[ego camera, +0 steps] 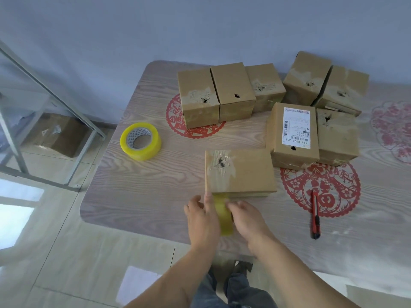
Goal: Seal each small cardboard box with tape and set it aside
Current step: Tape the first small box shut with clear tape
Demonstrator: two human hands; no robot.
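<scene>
**Two hands at a strip of tape on the nearest box**

Two hands meet at the front edge of a wooden table (142, 187), either side of a yellowish strip of tape (223, 215) that runs from the near face of a cardboard box (241, 172) toward the person. The left hand (203, 218) lies along the strip's left edge, fingers stretched toward the box corner and touching the tape. The right hand (246, 218) covers the strip's right edge with fingers curled; whether it pinches the tape or only presses it is hard to make out, since the fingertips are hidden and blurred. The box lies flat near the table's front, its top patched with old torn tape around a dark hole.

Seven more boxes stand further back: a row of three (231, 92) and a group of four (322, 107), one carrying a white shipping label (296, 125) too small to read. All are closed, so their contents cannot be seen. A roll of tape (140, 141) sits on the table well to the left, and a red box cutter (315, 215) lies to the right on a red paper cutout (320, 187). Another cutout is mostly hidden under the row of three. A larger box (60, 136) sits on the floor behind a metal frame (44, 85).
</scene>
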